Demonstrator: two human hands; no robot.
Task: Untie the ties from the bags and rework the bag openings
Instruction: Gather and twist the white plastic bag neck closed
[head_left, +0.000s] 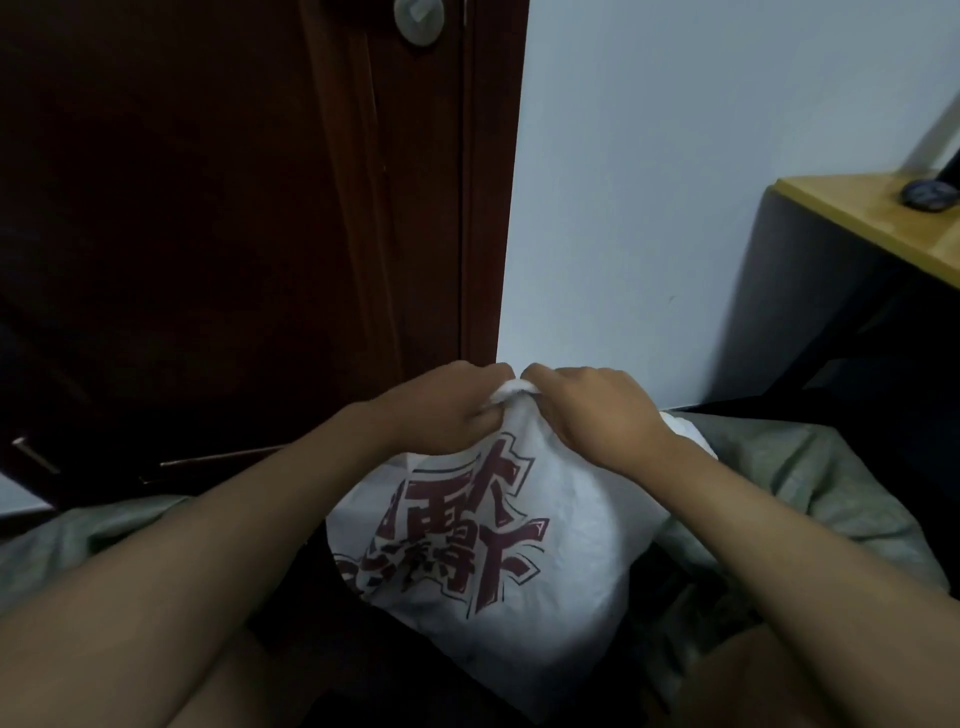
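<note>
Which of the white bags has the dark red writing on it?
The white bag whose knot both hands grip, left hand and right hand. The second bag behind shows none.

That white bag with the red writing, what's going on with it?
A person sits with the white plastic bag between their knees and works at its gathered top. The left hand and the right hand both pinch the bunched neck, fingers curled round it. The opening is not yet loose. A dark wooden door stands just behind.
</note>
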